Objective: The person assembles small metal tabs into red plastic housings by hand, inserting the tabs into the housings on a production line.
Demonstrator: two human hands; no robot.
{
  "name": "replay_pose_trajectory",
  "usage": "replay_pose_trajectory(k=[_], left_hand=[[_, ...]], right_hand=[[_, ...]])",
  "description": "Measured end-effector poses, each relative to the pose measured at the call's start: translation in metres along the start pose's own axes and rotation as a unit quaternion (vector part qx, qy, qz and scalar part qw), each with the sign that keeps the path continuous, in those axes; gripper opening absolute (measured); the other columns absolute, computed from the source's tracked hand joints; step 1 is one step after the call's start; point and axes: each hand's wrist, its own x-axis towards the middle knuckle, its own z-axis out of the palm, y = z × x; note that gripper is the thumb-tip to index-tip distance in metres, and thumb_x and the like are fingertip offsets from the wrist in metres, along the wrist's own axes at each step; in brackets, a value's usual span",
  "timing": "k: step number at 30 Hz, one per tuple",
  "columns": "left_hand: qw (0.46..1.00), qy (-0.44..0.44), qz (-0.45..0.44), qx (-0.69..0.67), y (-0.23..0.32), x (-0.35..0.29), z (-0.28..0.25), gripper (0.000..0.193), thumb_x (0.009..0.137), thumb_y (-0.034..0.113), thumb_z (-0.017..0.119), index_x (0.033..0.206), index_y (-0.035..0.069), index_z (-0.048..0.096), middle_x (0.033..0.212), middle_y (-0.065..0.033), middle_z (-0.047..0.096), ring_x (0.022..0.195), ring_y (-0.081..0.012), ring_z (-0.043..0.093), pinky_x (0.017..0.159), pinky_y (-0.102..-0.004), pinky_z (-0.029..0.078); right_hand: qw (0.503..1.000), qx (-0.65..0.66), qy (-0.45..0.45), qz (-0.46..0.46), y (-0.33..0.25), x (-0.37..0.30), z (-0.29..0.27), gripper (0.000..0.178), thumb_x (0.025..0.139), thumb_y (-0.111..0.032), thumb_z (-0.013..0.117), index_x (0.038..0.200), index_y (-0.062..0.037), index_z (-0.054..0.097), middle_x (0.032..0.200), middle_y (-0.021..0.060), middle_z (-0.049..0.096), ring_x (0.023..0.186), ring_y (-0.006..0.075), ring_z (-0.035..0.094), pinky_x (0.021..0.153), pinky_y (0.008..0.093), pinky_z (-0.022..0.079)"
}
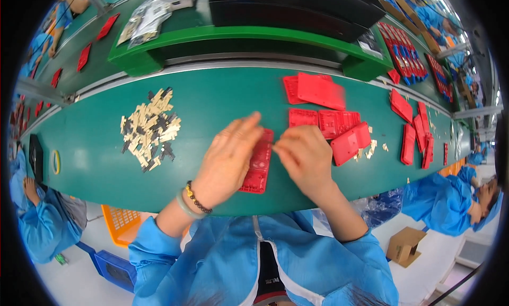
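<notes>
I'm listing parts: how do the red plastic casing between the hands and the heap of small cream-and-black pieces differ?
The red plastic casing is one rectangular piece; the cream-and-black heap is many small ones. The left hand partly covers the casing; the heap lies uncovered. Both are on the green tabletop.

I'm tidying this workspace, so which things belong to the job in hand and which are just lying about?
Likely in the job:
red casing between left hand and right hand
loose beige and black pieces
other red casings nearby

Likely just lying about:
yellow ring
cardboard box
orange basket
</notes>
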Motion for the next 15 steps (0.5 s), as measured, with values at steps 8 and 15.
replay_pose_trajectory(k=[8, 15], left_hand=[[0.990, -0.022, -0.078, 0.117, 0.032, -0.078, 0.014, 0.063, 0.070, 0.022, 0.072, 0.126, 0.000, 0.054, 0.134, -0.0211, 0.046, 0.121, -0.0380, 0.047, 0.099, -0.0486, 0.041], [0.992, 0.016, -0.100, 0.079, 0.028, -0.080, 0.020, 0.060, 0.068, 0.021, 0.073, 0.122, -0.001, 0.057, 0.129, -0.0202, 0.050, 0.120, -0.0382, 0.047, 0.100, -0.0478, 0.042]], right_hand=[[0.817, 0.418, -0.107, 0.383, -0.015, -0.004, 0.032, 0.011, 0.088, -0.003, 0.064, 0.098, -0.0004, 0.063, 0.076, 0.0047, 0.066, 0.064, 0.0064, 0.059, 0.053, 0.0193, 0.044], [0.801, 0.399, -0.203, 0.397, -0.018, 0.005, 0.053, 0.006, 0.089, -0.005, 0.063, 0.088, -0.0003, 0.059, 0.068, 0.0011, 0.061, 0.056, 0.0038, 0.054, 0.047, 0.0177, 0.039]])
